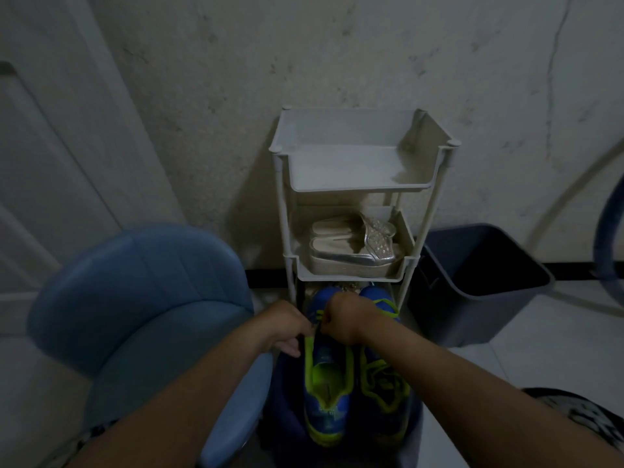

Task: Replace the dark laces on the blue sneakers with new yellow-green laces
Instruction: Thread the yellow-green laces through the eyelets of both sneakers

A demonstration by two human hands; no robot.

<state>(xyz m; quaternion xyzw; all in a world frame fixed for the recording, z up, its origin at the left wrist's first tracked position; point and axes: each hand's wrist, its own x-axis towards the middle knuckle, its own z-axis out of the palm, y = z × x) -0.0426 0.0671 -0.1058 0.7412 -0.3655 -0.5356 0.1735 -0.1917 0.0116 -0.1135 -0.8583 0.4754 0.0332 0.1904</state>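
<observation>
Two blue sneakers with yellow-green trim stand side by side below me, toes pointing away. Over the lace area of the left sneaker (326, 380), my left hand (287, 324) and my right hand (341, 320) meet, fingers curled. Each hand pinches an end of the yellow-green lace (309, 346); one strand runs down from the left hand. The right sneaker (383, 386) carries yellow-green lacing, and a loop of it shows near its toe (385, 304). No dark laces are visible.
A grey three-tier rack (358, 187) stands against the wall with silver platform sandals (354, 248) on its middle shelf. A blue padded chair (141, 315) is at my left, a dark bin (486, 282) at the right.
</observation>
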